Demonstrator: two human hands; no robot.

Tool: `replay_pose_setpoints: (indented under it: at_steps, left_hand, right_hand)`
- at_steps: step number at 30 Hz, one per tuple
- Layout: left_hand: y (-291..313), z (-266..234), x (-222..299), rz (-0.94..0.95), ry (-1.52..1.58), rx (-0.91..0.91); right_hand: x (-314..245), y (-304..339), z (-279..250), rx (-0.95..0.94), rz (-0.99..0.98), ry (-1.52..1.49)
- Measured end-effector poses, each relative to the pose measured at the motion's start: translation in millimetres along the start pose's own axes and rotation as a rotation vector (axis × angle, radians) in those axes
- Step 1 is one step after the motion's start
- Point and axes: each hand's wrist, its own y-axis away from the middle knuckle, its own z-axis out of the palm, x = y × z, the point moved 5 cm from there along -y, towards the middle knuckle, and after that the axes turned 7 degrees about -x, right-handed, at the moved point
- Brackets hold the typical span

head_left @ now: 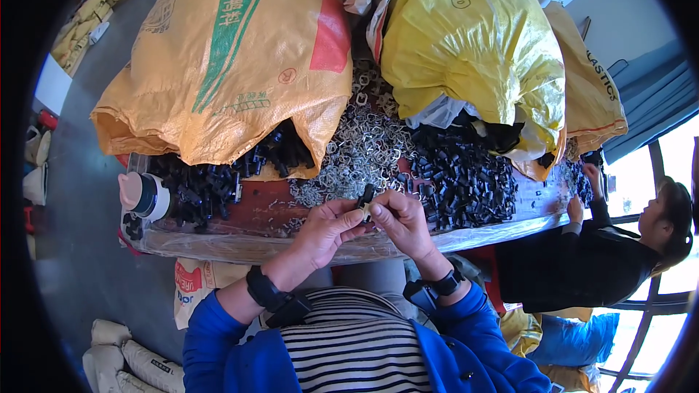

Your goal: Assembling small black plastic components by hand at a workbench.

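At the near table edge: both hands meet above the plastic-covered table, just in front of the striped shirt.
Left hand: fingers curled, thumb and fingertips pinching the lower end of a small black clip.
Right hand: fingers bent and closed, fingertips pressed to the same clip from the other side; a pale bit shows between the thumbs, too small to tell what it is.
Clip position: held between the two hands, above the table, just in front of the pile of metal rings.
Clip direction: long axis runs nearly upright in the view, tilted a little, upper end pointing away from the person toward the rings.
Left of the rings: heap of black parts spilling from an orange sack.
Right of the rings: second black heap under a yellow sack.
Table's left end: round pink-lidded container lying on its side.
Far right: another person in dark clothes, hands on that end of the table.
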Motion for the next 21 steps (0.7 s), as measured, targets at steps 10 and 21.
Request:
replay_pose_setpoints:
  at_steps: [10, 21]
  left_hand:
    - [15, 8, -7, -0.061, -0.122, 0.054]
    - [-11, -10, 5, -0.075, -0.053, 0.122]
  right_hand:
    - [-1, 28, -11, 0.219, 0.013, 0.132]
    - [71, -4, -62, 0.164, 0.08, 1.202]
